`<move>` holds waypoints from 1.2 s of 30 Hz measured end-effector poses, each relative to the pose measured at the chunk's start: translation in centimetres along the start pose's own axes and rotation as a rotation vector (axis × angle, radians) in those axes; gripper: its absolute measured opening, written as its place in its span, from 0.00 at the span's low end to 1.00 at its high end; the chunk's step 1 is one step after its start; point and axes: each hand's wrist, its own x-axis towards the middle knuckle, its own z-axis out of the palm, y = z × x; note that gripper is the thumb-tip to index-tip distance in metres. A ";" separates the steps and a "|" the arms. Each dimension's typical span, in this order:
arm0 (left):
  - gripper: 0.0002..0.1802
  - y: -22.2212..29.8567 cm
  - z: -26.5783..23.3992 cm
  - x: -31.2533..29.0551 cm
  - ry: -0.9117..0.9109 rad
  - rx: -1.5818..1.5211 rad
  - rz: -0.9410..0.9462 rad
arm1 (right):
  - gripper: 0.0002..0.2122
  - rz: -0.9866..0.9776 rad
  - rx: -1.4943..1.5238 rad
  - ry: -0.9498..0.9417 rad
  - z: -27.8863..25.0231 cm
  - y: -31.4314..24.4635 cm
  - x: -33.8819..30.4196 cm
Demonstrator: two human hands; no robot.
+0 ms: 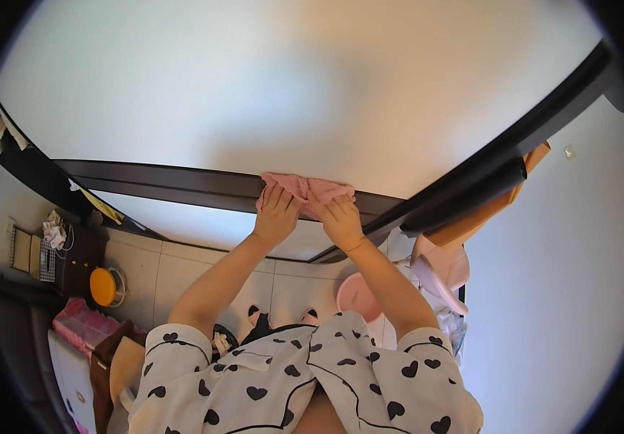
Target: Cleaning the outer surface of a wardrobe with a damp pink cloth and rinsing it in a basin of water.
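Observation:
A crumpled pink cloth [304, 189] lies against the dark crossbar [181, 179] of a framed white panel in front of me. My left hand [278, 215] holds the cloth's left half, fingers extended over it and pressing it to the bar. My right hand [341, 220] grips the right half the same way, a little lower. The two hands are side by side with a small gap between them. Both thumbs are mostly hidden. Above the bar rises a large white panel [312, 79]; below it is a narrower white strip [174, 219].
A pink basin [359, 296] stands on the tiled floor below my right forearm. Rolled dark material [471, 192] and orange-brown board [485, 210] are at the right. On the left are an orange-topped stool [103, 286], a dark cabinet [84, 257] and a pink box [87, 325].

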 end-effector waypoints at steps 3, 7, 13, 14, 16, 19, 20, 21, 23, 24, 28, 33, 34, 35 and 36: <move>0.14 0.8 -0.9 -0.3 -0.002 -0.033 -0.035 | 0.20 0.088 0.019 -0.020 -0.4 -1.1 -0.6; 0.13 2.0 -2.5 -1.2 0.019 -0.205 0.034 | 0.19 0.283 0.223 -0.040 -2.5 -3.5 -1.2; 0.08 3.0 -9.9 4.2 0.071 -0.955 -0.805 | 0.12 0.801 0.405 0.156 -8.7 -5.4 8.0; 0.09 2.4 -11.7 5.7 0.196 -1.040 -0.799 | 0.12 0.868 0.488 0.139 -10.6 -5.7 10.8; 0.11 2.2 -14.1 9.9 0.441 -1.142 -0.589 | 0.10 0.686 0.418 0.340 -11.9 -4.5 13.5; 0.16 1.7 -17.3 16.0 0.577 -0.647 -0.097 | 0.09 0.386 0.301 0.500 -13.0 -2.4 18.0; 0.16 0.2 -17.0 17.5 0.574 -0.639 -0.104 | 0.09 0.255 0.187 0.579 -12.7 -1.7 19.7; 0.19 -1.4 -16.5 19.3 0.619 -0.327 0.082 | 0.10 0.122 0.062 0.654 -12.3 -1.1 20.7; 0.21 -2.3 -15.4 20.3 0.650 -0.010 0.267 | 0.11 0.096 0.009 0.633 -10.9 0.0 21.1; 0.23 -1.7 -14.6 20.1 0.642 0.048 0.200 | 0.11 0.071 -0.043 0.611 -10.3 0.5 21.1; 0.23 -0.8 -10.4 18.8 0.609 0.003 0.108 | 0.11 0.030 -0.089 0.649 -8.3 1.8 20.5; 0.17 -3.4 -4.6 12.3 0.591 -0.054 0.164 | 0.10 -0.156 0.025 0.582 -4.8 1.5 16.8; 0.17 -3.1 -3.8 10.9 0.590 -0.062 0.161 | 0.09 -0.118 0.015 0.510 -4.0 1.3 14.9; 0.16 -2.3 -3.6 9.3 0.466 -0.069 0.124 | 0.09 -0.080 0.006 0.439 -3.5 1.1 12.9; 0.14 -1.8 -3.5 7.8 0.339 -0.067 0.086 | 0.09 -0.079 0.009 0.438 -2.9 0.8 11.3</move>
